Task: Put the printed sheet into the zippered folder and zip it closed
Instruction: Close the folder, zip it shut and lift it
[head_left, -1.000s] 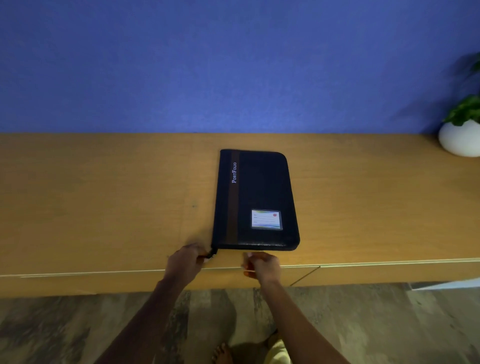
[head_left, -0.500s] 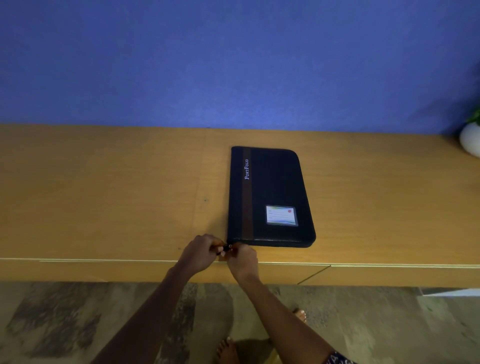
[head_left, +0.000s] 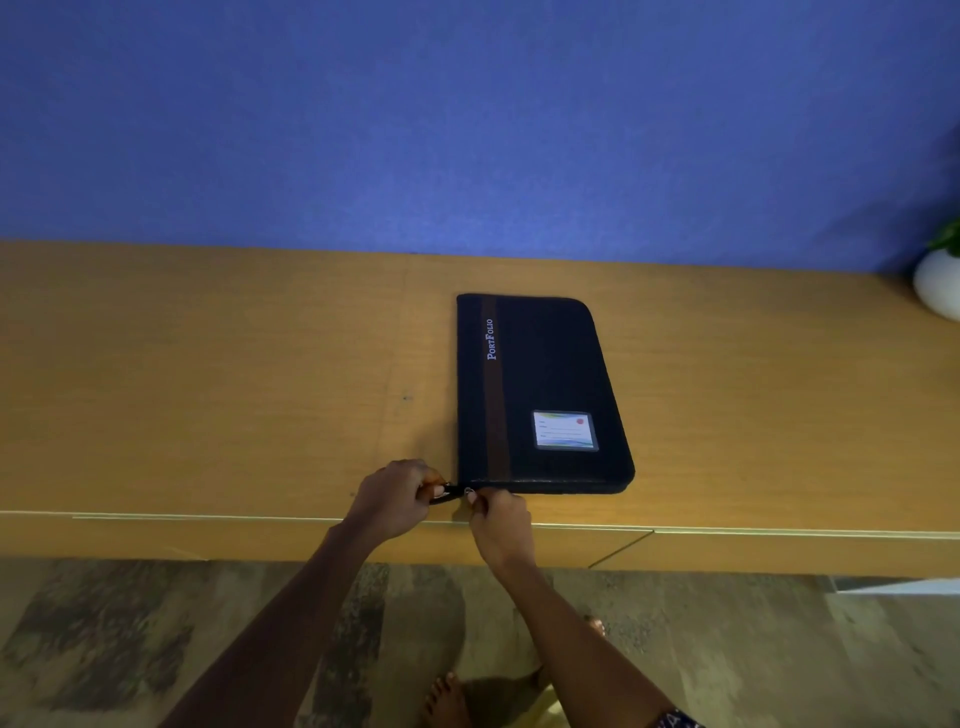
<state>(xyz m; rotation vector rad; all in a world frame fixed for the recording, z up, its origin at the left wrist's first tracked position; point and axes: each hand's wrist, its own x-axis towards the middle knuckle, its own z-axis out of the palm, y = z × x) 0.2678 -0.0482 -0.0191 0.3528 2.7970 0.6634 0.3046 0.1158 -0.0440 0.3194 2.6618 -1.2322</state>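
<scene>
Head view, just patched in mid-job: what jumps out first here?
A black folder lies closed on the wooden counter before a blue wall, a pale label card on its cover. At its near left corner the left hand holds a black strap while the right hand pinches the zipper pull. A white pot sits at the far right.

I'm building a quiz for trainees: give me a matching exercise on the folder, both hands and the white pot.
1 zippered folder
2 left hand
3 right hand
4 white pot

a at the far right of the counter
b pinches the zipper pull
c lies flat, label up
d grips the black strap

Pairs: 1-c, 2-d, 3-b, 4-a
</scene>
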